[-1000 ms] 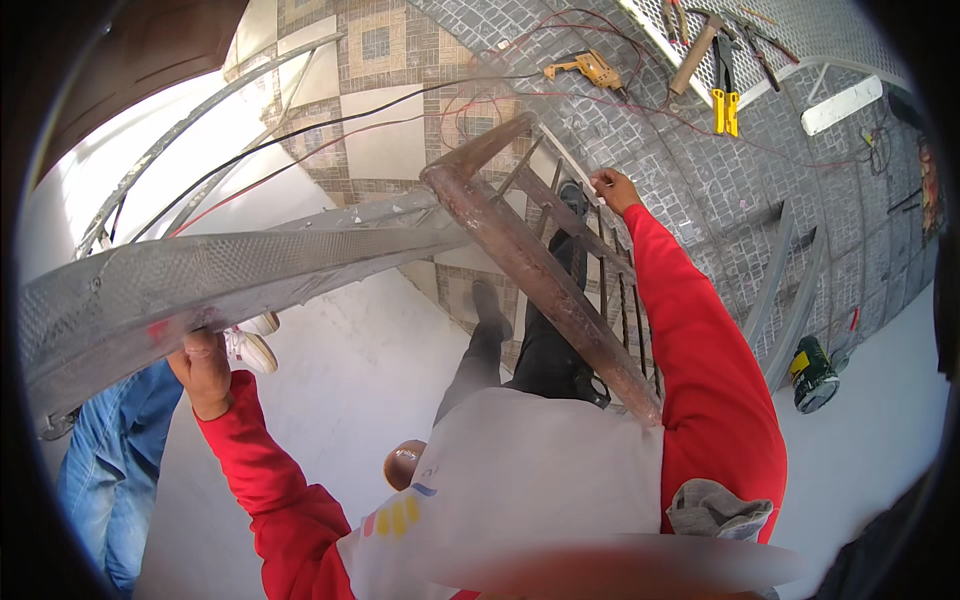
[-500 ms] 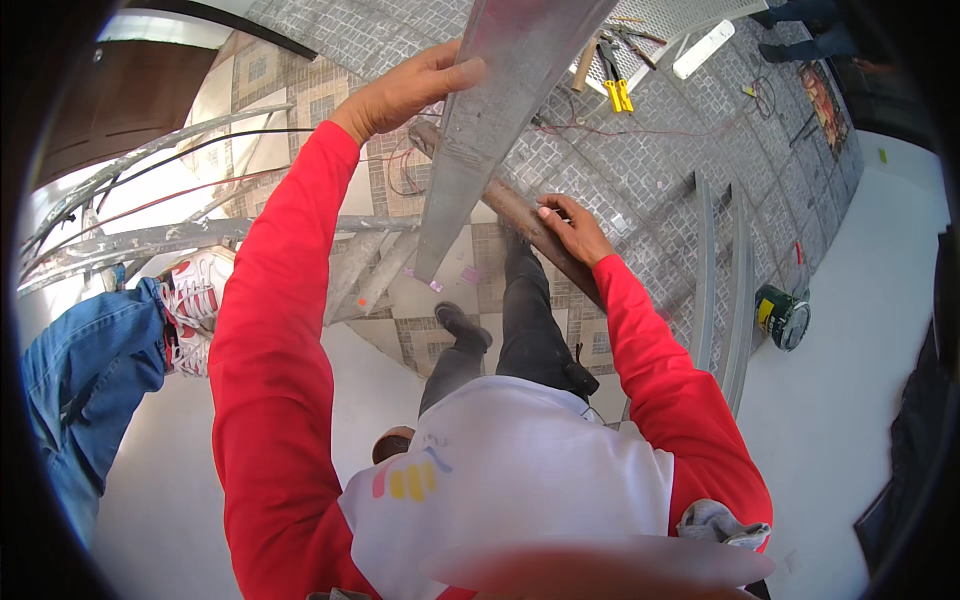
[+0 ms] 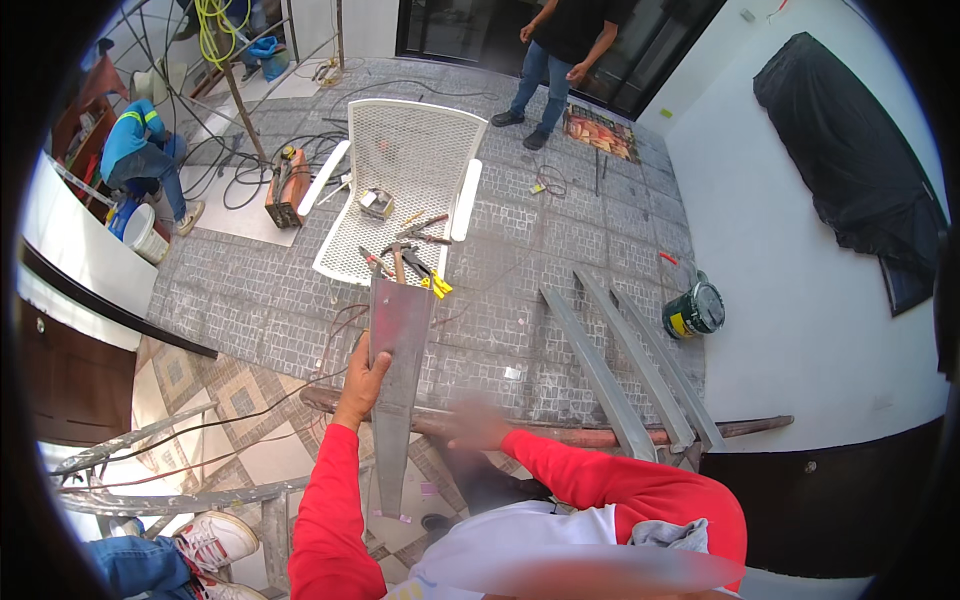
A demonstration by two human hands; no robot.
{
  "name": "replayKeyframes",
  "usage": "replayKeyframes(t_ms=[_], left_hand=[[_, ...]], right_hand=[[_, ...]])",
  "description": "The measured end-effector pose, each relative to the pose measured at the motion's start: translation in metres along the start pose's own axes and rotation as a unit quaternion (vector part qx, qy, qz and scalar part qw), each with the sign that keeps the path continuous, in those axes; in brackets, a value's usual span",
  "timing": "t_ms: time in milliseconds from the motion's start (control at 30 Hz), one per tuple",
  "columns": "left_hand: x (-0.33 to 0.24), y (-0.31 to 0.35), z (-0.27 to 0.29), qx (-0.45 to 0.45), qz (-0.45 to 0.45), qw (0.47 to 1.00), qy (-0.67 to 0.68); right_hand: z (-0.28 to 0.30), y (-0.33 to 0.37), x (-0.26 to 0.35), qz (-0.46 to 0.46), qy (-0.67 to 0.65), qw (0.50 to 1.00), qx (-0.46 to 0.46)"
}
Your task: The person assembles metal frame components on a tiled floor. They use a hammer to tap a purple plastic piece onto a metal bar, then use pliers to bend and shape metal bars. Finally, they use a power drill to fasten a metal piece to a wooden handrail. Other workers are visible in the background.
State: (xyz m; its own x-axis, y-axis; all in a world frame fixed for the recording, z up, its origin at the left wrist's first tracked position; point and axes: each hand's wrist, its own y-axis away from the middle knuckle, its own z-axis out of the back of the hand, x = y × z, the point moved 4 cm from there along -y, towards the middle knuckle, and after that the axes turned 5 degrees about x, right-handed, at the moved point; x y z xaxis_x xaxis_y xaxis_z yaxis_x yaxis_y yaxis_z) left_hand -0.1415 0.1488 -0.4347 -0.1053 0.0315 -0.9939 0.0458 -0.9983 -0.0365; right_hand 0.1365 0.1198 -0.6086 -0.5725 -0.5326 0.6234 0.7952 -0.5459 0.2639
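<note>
A long grey metal channel point(image 3: 402, 350) stands upright in front of me, its lower end down by the tiled floor. My left hand point(image 3: 362, 378) grips its left edge, thumb across the front face and fingers behind. Beside the channel, my right hand point(image 3: 478, 427) is smeared by motion over a reddish-brown pole point(image 3: 580, 436); its fingers cannot be made out. That pole runs crosswise behind the channel. Just beyond the channel's top, a hammer point(image 3: 398, 262) and yellow-handled pliers point(image 3: 438, 284) lie on a white mesh chair point(image 3: 335, 255).
Three more metal channels point(image 3: 600, 370) lean across the pole at right, near a dark green bucket point(image 3: 695, 310). A ladder point(image 3: 200, 497) and cables lie at left, beside a person's sneakers point(image 3: 218, 540). One person point(image 3: 555, 70) stands at the back; another point(image 3: 140, 150) crouches far left.
The view has tilted up, bringing the chair and back area in. My right hand has moved left along the pole, toward the channel. My left hand stays on the channel.
</note>
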Motion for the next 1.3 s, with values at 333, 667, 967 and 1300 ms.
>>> replayKeyframes(t_ms=[333, 667, 967, 1300], left_hand=[[0.0, 0.085, -0.053, -0.206, 0.028, 0.924, -0.32], [-0.09, 0.102, -0.102, -0.121, 0.025, 0.915, -0.384], [-0.165, 0.074, -0.223, -0.083, -0.046, 0.937, -0.337], [-0.095, 0.069, -0.315, -0.138, -0.013, 0.944, -0.301]], right_hand=[[0.0, 0.115, 0.063, 0.051, -0.037, 0.986, -0.151], [-0.048, 0.341, 0.117, -0.125, -0.074, 0.979, -0.141], [-0.032, 0.388, 0.081, -0.099, -0.144, 0.97, -0.168], [-0.029, 0.487, 0.024, -0.194, -0.187, 0.958, -0.096]])
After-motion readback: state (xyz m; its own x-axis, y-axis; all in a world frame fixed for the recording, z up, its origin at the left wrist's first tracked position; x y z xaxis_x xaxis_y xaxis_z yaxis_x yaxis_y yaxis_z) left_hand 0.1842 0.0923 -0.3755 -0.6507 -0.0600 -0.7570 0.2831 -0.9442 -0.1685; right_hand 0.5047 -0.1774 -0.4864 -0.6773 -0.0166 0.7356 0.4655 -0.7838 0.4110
